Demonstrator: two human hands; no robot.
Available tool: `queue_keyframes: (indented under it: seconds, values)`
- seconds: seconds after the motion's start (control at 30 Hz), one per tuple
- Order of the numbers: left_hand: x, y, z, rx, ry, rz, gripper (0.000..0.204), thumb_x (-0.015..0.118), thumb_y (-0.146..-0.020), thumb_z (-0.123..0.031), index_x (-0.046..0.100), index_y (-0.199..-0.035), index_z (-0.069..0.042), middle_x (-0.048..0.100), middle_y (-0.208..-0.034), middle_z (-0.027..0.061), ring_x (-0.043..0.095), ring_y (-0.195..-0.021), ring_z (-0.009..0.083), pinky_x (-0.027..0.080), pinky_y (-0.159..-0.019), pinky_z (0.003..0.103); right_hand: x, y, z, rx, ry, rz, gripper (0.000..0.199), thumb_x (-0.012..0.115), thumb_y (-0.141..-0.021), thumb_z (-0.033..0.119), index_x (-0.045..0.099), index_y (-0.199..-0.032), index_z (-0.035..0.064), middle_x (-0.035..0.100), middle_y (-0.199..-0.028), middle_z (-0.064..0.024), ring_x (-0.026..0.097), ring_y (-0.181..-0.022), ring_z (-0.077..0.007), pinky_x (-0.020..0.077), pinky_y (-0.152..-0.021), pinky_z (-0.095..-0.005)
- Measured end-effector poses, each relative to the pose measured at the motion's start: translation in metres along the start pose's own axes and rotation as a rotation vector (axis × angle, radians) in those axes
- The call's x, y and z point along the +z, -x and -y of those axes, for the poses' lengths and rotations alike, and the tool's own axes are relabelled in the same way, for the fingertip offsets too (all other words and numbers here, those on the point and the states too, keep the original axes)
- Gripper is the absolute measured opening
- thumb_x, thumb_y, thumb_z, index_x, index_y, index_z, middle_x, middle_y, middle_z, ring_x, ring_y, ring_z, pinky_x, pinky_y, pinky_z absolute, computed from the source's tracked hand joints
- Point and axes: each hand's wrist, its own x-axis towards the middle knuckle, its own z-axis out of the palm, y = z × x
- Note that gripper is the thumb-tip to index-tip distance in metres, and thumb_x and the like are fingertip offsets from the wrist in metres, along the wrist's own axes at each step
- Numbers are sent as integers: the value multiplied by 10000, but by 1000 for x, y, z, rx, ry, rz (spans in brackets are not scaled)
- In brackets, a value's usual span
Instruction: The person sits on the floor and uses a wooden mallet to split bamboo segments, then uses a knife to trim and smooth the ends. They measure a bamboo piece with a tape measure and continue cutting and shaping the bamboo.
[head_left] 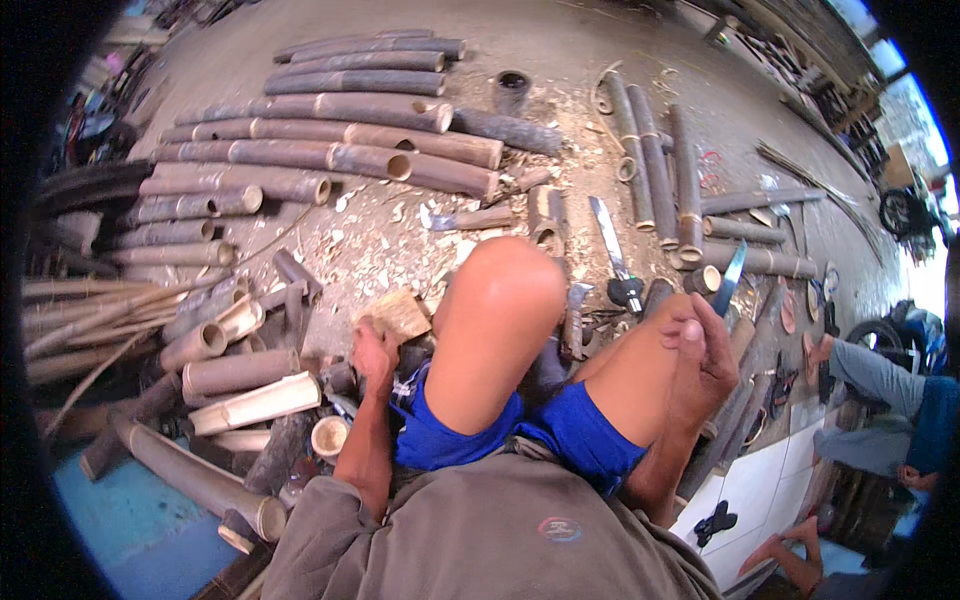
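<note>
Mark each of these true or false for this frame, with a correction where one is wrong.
1. The right hand holds a blade pointing upward. True.
2. The left hand is raised at chest height, away from everything. False: it reaches down to a pale wood block beside the left knee.
3. Bamboo poles lie side by side on the ground ahead. True.
4. The person wears long grey trousers. False: blue shorts, knees bare.
5. A long knife lies on the ground beyond the knees. True.
</note>
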Motion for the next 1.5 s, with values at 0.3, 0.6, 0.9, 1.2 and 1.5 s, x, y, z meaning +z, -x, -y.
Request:
queue_keyframes:
  seconds: [0.3,0.6,0.9,1.2,1.5]
  values:
    - [12,0,13,54,280,-170,727,653,-871,-159,395,-1541,-48,496,-1280,328,535,-1160,511,444,-1022,550,5,0,7,-22,-42,-8,205,711,-950,61,736,-1128,-40,754,-924,-143,733,-844,-212,574,-774,-325]
    - [-7,-7,6,63,194,85,716,686,-924,-264,399,-1519,12,451,-1373,357,520,-1225,524,437,-1043,541,1,0,4,-150,-8,25,214,660,-1018,75,714,-1158,-78,746,-946,-153,727,-764,-165,582,-674,-268]
    - [0,-4,-4,115,153,93,809,675,-973,-447,356,-1572,-6,434,-1450,316,576,-1205,463,471,-1020,518,-1,-5,16,-180,14,-25,206,714,-975,102,742,-1109,-52,754,-929,-151,736,-802,-195,578,-731,-292]
    - [-14,-18,-10,161,334,51,769,647,-1000,-433,362,-1573,-7,469,-1441,292,592,-1199,426,483,-1010,500,5,1,23,-133,-102,-8,217,719,-973,143,749,-1113,-20,738,-923,-150,705,-698,-169,548,-600,-295]
    - [-87,-26,-79,196,880,58,729,620,-1027,-418,367,-1574,-8,503,-1433,269,608,-1193,388,495,-999,483,5,10,7,-155,-207,-42,228,730,-949,99,727,-1148,-12,723,-861,-141,698,-669,-182,554,-584,-319]
